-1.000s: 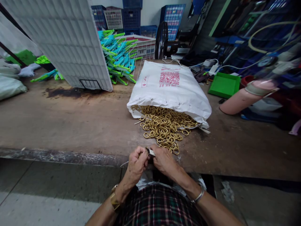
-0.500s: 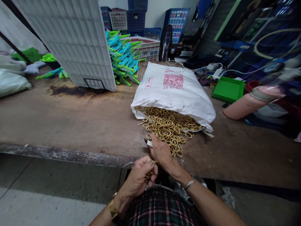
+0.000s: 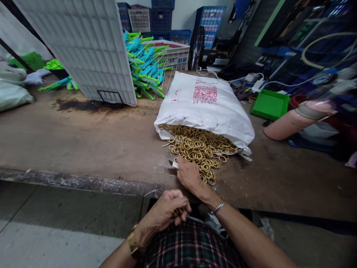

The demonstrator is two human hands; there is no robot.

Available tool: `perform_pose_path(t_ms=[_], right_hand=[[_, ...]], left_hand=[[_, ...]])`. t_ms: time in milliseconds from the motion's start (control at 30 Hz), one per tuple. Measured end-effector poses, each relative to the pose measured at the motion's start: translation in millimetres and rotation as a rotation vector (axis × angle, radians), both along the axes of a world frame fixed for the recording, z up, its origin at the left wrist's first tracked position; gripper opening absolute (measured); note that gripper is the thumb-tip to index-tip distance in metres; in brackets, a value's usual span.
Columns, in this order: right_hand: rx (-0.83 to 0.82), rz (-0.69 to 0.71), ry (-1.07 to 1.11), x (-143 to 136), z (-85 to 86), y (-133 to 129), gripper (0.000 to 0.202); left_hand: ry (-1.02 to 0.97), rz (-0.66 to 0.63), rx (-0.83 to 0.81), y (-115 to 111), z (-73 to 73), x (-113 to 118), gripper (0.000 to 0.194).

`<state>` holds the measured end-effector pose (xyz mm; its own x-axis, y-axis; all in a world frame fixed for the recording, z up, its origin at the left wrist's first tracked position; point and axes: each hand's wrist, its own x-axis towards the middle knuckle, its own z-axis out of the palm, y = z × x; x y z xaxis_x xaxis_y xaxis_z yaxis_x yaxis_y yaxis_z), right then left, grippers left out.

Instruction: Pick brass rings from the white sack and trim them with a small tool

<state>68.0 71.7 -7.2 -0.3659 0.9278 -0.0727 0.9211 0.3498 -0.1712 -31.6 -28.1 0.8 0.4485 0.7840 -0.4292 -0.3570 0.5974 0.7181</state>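
Note:
Several gold rings are bunched in my left hand (image 3: 170,208), its fingers curled around them just in front of the table edge. My right hand (image 3: 191,175) is closed on a small knife (image 3: 175,165); a white part and a short dark tip stick out to the left, and the rest is hidden. That hand lies at the front left of the pile of gold rings (image 3: 198,147), apart from my left hand. The rings spill onto the table from the mouth of a white woven sack (image 3: 206,111) with red print.
A white ribbed panel (image 3: 83,52) stands on the brown table (image 3: 83,145) at the left, with green and blue plastic parts (image 3: 145,63) behind it. On the right are a green tray (image 3: 270,105) and a pink cylinder (image 3: 292,123). Crates (image 3: 161,22) are stacked behind.
My left hand has moved slightly down and right, away from the right hand. The right hand with the knife has shifted slightly up the table, widening the gap between the hands.

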Motion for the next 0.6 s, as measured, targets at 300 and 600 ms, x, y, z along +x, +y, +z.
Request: perform_pose_path(t_ms=[300,600], right_hand=[[0.032,0.005,0.345,31,7.0,-14,0.022],[-0.121,-0.100,0.879,51,0.7,-34,0.021]], left_hand=[[0.358,-0.115,-0.137,-19,-59.3,9,0.026],[0.349,0.173,-0.293,-15,-80.9,39,0.019]])
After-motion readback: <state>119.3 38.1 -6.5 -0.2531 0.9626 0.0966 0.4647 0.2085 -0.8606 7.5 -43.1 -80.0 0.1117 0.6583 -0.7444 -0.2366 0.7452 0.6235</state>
